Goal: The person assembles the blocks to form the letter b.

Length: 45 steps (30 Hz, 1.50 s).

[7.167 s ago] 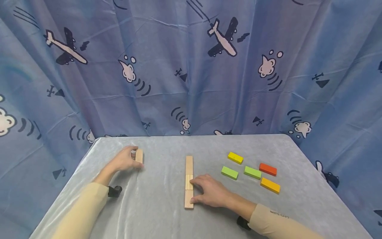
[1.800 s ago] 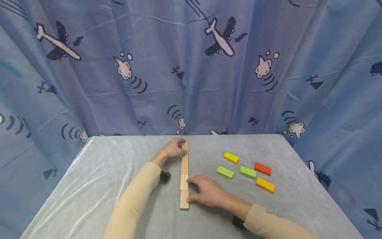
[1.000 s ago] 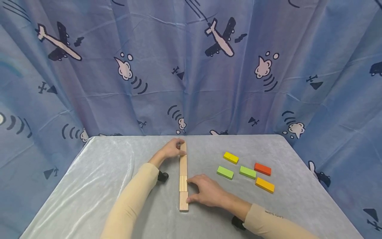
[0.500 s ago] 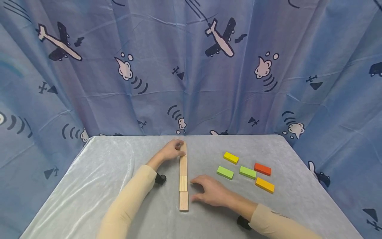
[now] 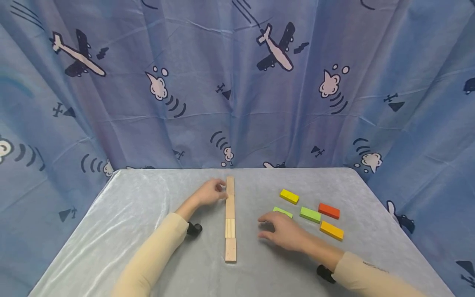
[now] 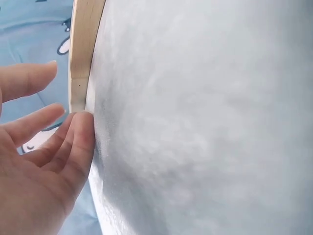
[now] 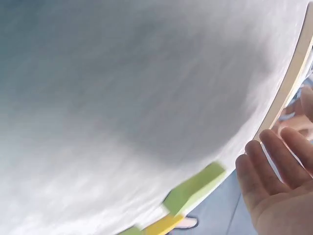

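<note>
Several plain wooden blocks lie end to end in a straight row down the middle of the table: a far block (image 5: 230, 185), a long block (image 5: 230, 207), a grooved block (image 5: 230, 228) and a near block (image 5: 231, 250). My left hand (image 5: 207, 193) is just left of the far part of the row, fingers loosely bent and holding nothing. In the left wrist view its fingertips come close to the row's end. My right hand (image 5: 285, 232) hovers right of the row with relaxed, parted fingers. It partly covers a green block (image 5: 283, 212) beyond it.
On the right lie a second green block (image 5: 310, 214), a yellow block (image 5: 289, 196), a red block (image 5: 329, 210) and an orange-yellow block (image 5: 332, 230). A pale grey cloth covers the table (image 5: 178, 264). Behind it hangs a blue curtain (image 5: 200, 136) printed with planes.
My left hand carried a wooden block from the left to the row's far end, then let go and drew back slightly. My right hand left the row and moved right, towards the coloured blocks.
</note>
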Available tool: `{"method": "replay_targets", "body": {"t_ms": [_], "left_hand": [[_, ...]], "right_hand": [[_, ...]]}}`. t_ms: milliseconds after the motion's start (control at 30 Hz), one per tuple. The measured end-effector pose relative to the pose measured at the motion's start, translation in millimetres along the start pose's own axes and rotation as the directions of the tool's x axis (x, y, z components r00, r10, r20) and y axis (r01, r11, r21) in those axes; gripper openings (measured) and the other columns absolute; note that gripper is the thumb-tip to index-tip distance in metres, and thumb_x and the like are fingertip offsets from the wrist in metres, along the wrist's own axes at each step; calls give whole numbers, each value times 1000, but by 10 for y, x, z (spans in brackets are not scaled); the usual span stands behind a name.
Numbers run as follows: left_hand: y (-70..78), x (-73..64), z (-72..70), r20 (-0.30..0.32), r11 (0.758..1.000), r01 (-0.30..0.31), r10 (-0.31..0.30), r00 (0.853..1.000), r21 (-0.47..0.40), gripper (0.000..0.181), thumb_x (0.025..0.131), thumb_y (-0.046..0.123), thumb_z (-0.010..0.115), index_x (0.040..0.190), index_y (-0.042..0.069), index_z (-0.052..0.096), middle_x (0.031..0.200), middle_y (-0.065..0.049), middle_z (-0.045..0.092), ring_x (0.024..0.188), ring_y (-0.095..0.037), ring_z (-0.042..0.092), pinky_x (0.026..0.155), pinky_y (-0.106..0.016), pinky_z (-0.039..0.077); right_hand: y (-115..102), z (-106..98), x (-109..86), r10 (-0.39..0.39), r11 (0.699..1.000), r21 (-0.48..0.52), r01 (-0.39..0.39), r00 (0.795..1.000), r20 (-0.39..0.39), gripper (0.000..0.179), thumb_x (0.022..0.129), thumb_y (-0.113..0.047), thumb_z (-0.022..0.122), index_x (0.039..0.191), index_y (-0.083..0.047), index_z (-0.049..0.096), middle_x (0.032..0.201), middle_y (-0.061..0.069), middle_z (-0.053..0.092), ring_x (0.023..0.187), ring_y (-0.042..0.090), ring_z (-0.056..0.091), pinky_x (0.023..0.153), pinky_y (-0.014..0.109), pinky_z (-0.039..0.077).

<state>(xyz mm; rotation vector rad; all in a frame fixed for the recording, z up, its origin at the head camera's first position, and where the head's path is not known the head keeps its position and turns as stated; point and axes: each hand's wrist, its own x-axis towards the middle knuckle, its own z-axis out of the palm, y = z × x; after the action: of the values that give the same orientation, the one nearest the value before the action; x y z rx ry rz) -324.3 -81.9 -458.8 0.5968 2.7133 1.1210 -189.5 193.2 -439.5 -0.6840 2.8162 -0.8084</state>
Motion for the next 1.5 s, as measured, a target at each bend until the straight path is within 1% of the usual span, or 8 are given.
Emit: {"method": "replay_targets", "body": {"t_ms": [233,433,633,900,1033,1200,1367,1500], "left_hand": [[61,-133,39,12,1000,-13,13,1000,-20,41,89,16,75,125,-2,65,101,-11,67,92,-23,63,83,-41,52],[118,-264,69,-6,999,-20,20,1000,-46,46,90,15,73,131,-3,61,106,-14,66,95,-27,63,83,-44,53],[206,-406,109,-18,999,-24,23,1000,-40,46,92,17,73,132,-3,60,106,-15,65,93,-26,62,76,-40,52],[287,-631,163,18,999,-35,36,999,-28,48,92,18,73,132,-4,59,100,-12,64,85,-21,60,72,-37,51],[283,-723,201,45,1000,-31,31,998,-5,49,92,18,73,134,-4,58,94,-6,63,78,-16,57,67,-33,50],[302,-832,231,68,998,-55,56,996,-10,50,92,17,73,134,-5,56,89,-3,61,72,-15,56,63,-32,48],[322,-937,278,96,997,-72,73,993,-12,50,93,19,73,134,-3,56,90,-3,60,75,-15,55,64,-33,48],[357,-1036,317,96,997,-83,83,992,-7,48,91,20,75,130,-2,59,89,-2,61,74,-13,56,64,-32,48]], "right_hand": [[217,-153,-124,38,999,-26,-40,996,-80,37,90,-24,79,121,-5,72,117,1,71,112,25,64,97,48,50],[339,-239,-180,34,997,-68,-46,985,-167,31,90,-21,79,116,-6,73,114,4,72,109,26,65,94,49,51],[459,-312,-215,62,992,-93,-84,975,-214,33,89,-20,79,117,-2,73,115,9,71,110,32,64,95,53,50],[580,-341,-232,105,986,-106,-131,970,-217,38,89,-23,79,119,0,71,117,13,70,111,36,63,93,54,50],[601,-333,-210,134,984,-87,-155,969,-207,42,89,-24,80,121,1,70,118,14,69,109,33,65,90,52,52],[617,-306,-174,167,982,-57,-181,966,-196,42,88,-22,80,122,1,70,116,12,69,103,28,64,88,49,52],[652,-279,-144,166,983,-44,-177,968,-188,37,87,-18,81,118,0,71,109,9,70,93,21,62,84,45,53],[680,-263,-121,156,985,-46,-166,971,-181,34,87,-16,81,115,0,72,106,7,70,88,18,59,80,42,52]]}}
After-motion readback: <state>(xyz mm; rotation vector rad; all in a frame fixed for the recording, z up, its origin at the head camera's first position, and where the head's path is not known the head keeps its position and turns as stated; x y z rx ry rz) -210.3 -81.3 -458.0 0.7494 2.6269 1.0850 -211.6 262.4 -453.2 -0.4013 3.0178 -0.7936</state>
